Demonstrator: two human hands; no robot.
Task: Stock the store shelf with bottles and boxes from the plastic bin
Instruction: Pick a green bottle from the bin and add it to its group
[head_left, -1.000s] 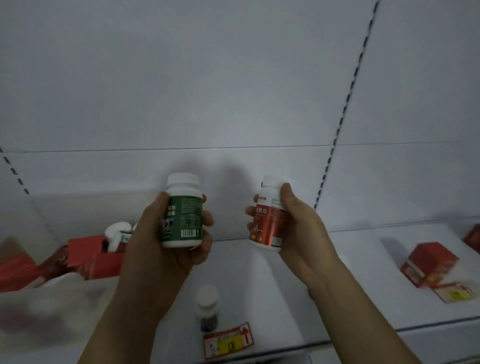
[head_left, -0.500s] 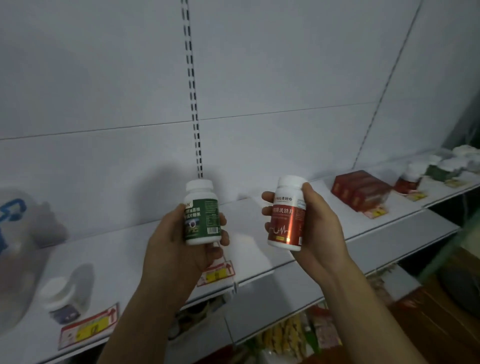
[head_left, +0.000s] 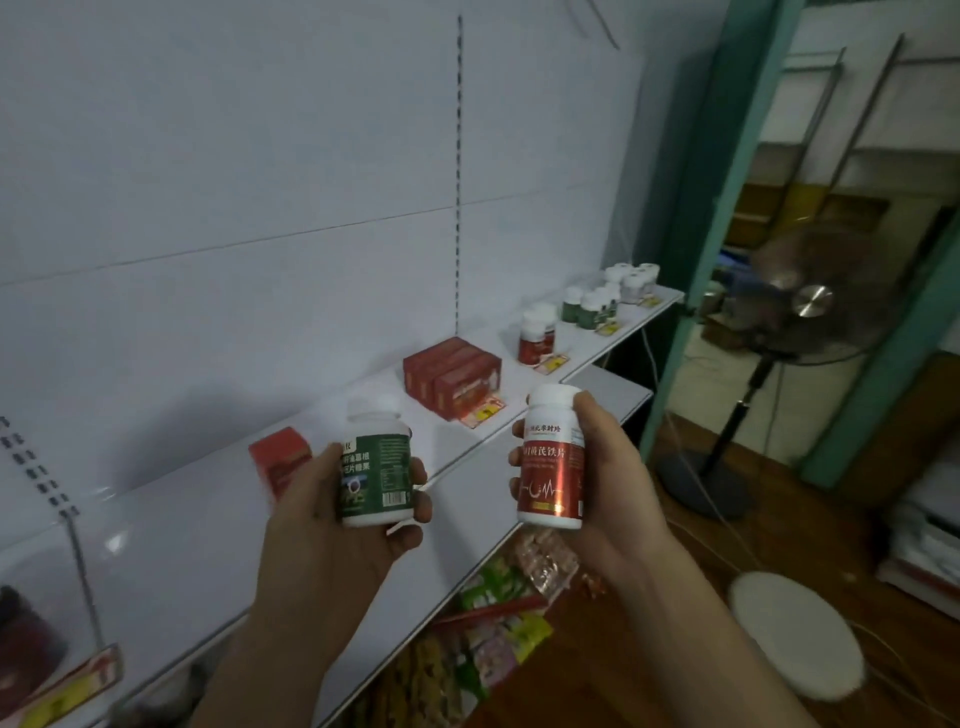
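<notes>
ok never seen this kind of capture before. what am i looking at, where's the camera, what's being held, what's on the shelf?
There is no robot: a person works with bare hands, and the one picture comes from a wide-angle camera on their head, looking forward and down.

The left hand holds a green-labelled bottle with a white cap. The right hand holds a red-labelled bottle, also white-capped. Both are upright, fingers curled round them, in front of a white store shelf.

On the shelf, going right: a single red box, a group of red boxes, red-labelled bottles, green-labelled bottles, then white bottles. Yellow and red price tags sit at the shelf's front edge.

Beyond the shelf a standing fan is on the wooden floor. The plastic bin is not in view.
</notes>
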